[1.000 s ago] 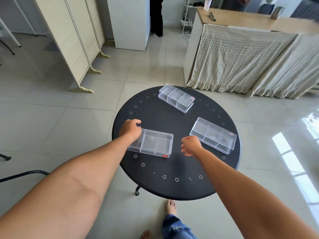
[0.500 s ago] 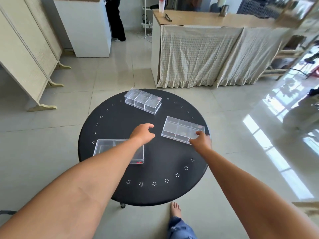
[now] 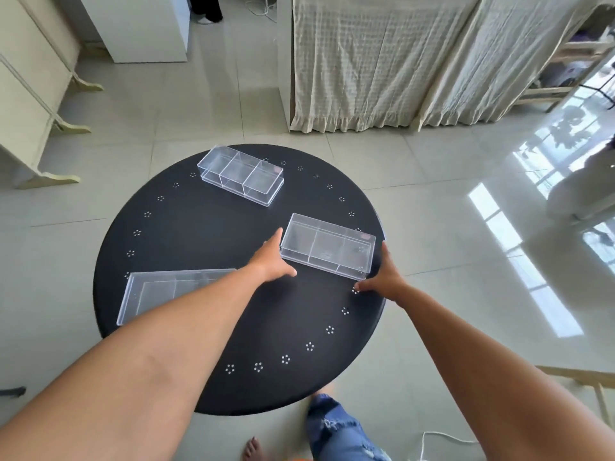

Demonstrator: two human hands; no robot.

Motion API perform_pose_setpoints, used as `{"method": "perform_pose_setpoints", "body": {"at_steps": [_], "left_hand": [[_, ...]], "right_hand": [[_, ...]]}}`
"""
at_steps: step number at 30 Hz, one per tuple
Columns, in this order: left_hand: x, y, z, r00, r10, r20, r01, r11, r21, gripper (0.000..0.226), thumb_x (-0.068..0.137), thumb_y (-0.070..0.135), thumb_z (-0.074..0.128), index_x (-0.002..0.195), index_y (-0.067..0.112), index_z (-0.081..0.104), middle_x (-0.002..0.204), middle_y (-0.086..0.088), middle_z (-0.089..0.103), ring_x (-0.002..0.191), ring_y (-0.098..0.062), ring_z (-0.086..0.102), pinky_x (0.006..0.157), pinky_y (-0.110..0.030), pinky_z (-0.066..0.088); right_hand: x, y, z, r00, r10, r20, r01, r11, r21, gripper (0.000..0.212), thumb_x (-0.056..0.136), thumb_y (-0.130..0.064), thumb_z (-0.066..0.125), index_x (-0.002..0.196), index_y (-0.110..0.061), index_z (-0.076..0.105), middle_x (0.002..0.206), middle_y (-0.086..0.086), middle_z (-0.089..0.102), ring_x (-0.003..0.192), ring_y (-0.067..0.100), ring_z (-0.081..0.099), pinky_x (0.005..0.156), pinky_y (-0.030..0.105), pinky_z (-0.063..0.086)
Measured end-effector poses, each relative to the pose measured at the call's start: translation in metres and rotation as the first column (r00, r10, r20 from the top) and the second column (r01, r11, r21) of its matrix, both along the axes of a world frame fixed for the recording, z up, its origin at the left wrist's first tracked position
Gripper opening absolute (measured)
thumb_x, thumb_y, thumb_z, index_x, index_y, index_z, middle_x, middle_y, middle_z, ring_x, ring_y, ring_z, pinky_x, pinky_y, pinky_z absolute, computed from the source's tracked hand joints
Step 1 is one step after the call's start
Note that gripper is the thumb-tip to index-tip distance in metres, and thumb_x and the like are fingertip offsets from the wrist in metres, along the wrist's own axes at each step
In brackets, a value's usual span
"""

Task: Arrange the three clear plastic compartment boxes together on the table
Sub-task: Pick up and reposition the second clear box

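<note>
Three clear plastic compartment boxes lie apart on a round black table [image 3: 206,234]. The far box [image 3: 241,179] sits near the back edge. The right box [image 3: 327,250] lies near the right rim, and both hands hold it by its ends: my left hand [image 3: 271,261] presses its left end, my right hand [image 3: 382,277] grips its near right corner. The near-left box [image 3: 156,294] lies flat by the left front edge, partly hidden under my left forearm.
A cloth-draped counter [image 3: 382,61] stands behind the table. At the far left is a folding screen [image 3: 30,104], with a white cabinet [image 3: 139,28] behind. My bare foot and jeans leg [image 3: 332,430] are under the table's front edge. A wooden frame [image 3: 585,384] is at the right.
My left hand let go of the near-left box and crossed to the right box's left end. My right hand closed on its right corner. The view turned down and right.
</note>
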State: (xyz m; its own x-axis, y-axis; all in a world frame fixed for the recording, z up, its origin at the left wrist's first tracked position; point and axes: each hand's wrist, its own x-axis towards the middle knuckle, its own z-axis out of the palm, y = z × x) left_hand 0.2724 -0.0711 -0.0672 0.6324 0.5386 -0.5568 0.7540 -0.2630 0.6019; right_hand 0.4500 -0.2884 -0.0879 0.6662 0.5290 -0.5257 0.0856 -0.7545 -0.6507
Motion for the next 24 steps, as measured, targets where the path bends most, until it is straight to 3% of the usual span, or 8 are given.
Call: {"method": "perform_pose_setpoints", "body": {"at_steps": [3, 7, 10, 13, 17, 20, 22, 24], "left_hand": [[0.007, 0.001, -0.009, 1.000, 0.012, -0.018, -0.012, 1.000, 0.003, 0.116, 0.072, 0.022, 0.078, 0.157, 0.035, -0.001, 0.167, -0.010, 0.009, 0.152, -0.029, 0.019, 0.117, -0.044, 0.030], [0.014, -0.003, -0.020, 0.999, 0.050, 0.013, -0.050, 0.999, -0.012, 0.111, 0.076, 0.022, 0.075, 0.156, 0.038, 0.000, 0.168, -0.008, 0.008, 0.151, -0.031, 0.023, 0.116, -0.044, 0.031], [0.015, -0.005, -0.027, 0.995, 0.087, 0.047, -0.087, 0.996, -0.007, 0.102, 0.080, 0.021, 0.072, 0.156, 0.038, 0.006, 0.166, -0.003, 0.019, 0.145, -0.033, 0.034, 0.114, -0.048, 0.035], [0.013, -0.005, -0.027, 0.985, 0.128, 0.113, -0.126, 0.992, -0.025, 0.089, 0.083, 0.017, 0.068, 0.153, 0.037, 0.017, 0.151, 0.001, 0.046, 0.132, -0.028, 0.050, 0.108, -0.042, 0.042], [0.010, 0.000, -0.019, 0.951, 0.229, 0.209, -0.215, 0.973, -0.084, 0.081, 0.081, 0.012, 0.069, 0.149, 0.034, 0.032, 0.139, 0.005, 0.057, 0.121, -0.018, 0.058, 0.102, -0.032, 0.043], [0.007, 0.008, -0.012, 0.938, 0.240, 0.250, -0.223, 0.970, -0.097, 0.080, 0.079, 0.007, 0.074, 0.147, 0.028, 0.039, 0.146, 0.003, 0.051, 0.127, -0.017, 0.055, 0.109, -0.035, 0.041], [0.005, 0.013, -0.006, 0.934, 0.244, 0.259, -0.229, 0.970, -0.086, 0.078, 0.076, 0.007, 0.077, 0.145, 0.025, 0.045, 0.142, -0.001, 0.055, 0.126, -0.018, 0.057, 0.108, -0.035, 0.043], [0.002, 0.016, -0.001, 0.932, 0.252, 0.261, -0.244, 0.968, -0.062, 0.074, 0.073, 0.010, 0.080, 0.140, 0.025, 0.053, 0.129, -0.002, 0.063, 0.114, -0.016, 0.064, 0.101, -0.029, 0.046]], "right_hand": [[0.010, 0.004, -0.009, 0.999, 0.035, 0.002, -0.035, 0.999, 0.038, 0.140, 0.063, -0.008, 0.093, 0.164, -0.019, -0.003, 0.169, -0.001, 0.020, 0.155, 0.022, 0.024, 0.126, 0.042, 0.024], [0.018, 0.007, -0.018, 0.997, 0.073, -0.019, -0.071, 0.995, 0.073, 0.133, 0.065, -0.008, 0.091, 0.164, -0.024, 0.004, 0.162, -0.004, 0.032, 0.147, 0.019, 0.035, 0.123, 0.038, 0.029], [0.020, 0.007, -0.022, 0.997, 0.070, -0.021, -0.067, 0.993, 0.100, 0.122, 0.066, -0.005, 0.087, 0.161, -0.027, 0.012, 0.148, -0.007, 0.045, 0.135, 0.017, 0.044, 0.113, 0.031, 0.036], [0.024, 0.010, -0.021, 0.997, 0.067, -0.031, -0.062, 0.989, 0.131, 0.114, 0.068, -0.002, 0.085, 0.158, -0.025, 0.019, 0.141, -0.006, 0.049, 0.130, 0.017, 0.048, 0.108, 0.028, 0.039], [0.033, 0.016, -0.013, 0.977, 0.040, -0.209, -0.003, 0.985, 0.172, 0.106, 0.073, 0.001, 0.084, 0.157, -0.021, 0.023, 0.144, 0.005, 0.052, 0.127, 0.020, 0.055, 0.110, 0.032, 0.044], [0.043, 0.018, -0.004, 0.950, 0.038, -0.311, 0.019, 0.984, 0.179, 0.094, 0.076, -0.017, 0.086, 0.154, -0.022, 0.033, 0.142, 0.008, 0.058, 0.131, 0.026, 0.058, 0.115, 0.038, 0.041], [0.046, 0.019, 0.006, 0.938, 0.000, -0.346, 0.058, 0.986, 0.159, 0.088, 0.081, -0.038, 0.080, 0.155, -0.030, 0.032, 0.142, 0.000, 0.057, 0.127, 0.023, 0.058, 0.104, 0.037, 0.045], [0.048, 0.022, 0.014, 0.936, -0.033, -0.351, 0.087, 0.986, 0.140, 0.070, 0.084, -0.057, 0.068, 0.146, -0.038, 0.043, 0.136, -0.002, 0.058, 0.104, 0.018, 0.061, 0.087, 0.034, 0.047]]}}
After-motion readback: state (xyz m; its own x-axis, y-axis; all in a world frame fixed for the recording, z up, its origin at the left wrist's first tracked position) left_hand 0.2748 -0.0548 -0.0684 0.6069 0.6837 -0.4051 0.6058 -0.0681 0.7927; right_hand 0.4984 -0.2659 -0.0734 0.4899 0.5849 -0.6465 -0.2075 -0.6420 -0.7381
